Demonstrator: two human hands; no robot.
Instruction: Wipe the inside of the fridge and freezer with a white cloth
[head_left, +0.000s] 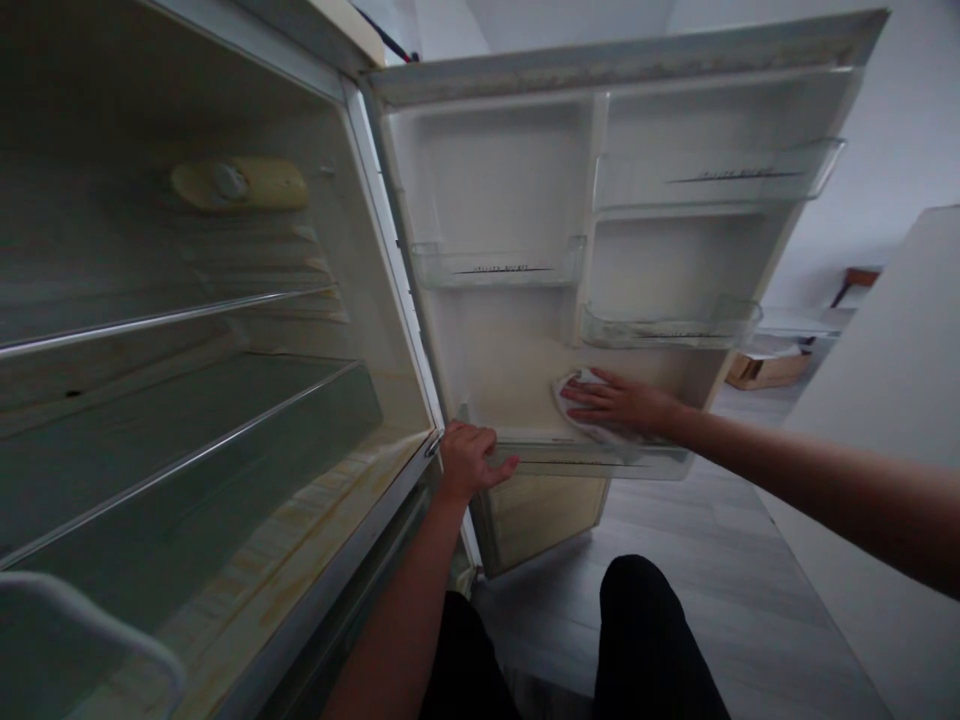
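Right hand point(611, 402) spread over the white cloth point(589, 427) — best pressed evenly along the refrigerator door point(517, 345); left hand point(469, 460) curled by the hinge side — grip unclear.

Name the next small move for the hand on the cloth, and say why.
I'd probably slide the right hand leftward: it lies spread over the white cloth against the door panel, and uncovered panel extends toward the left hand.
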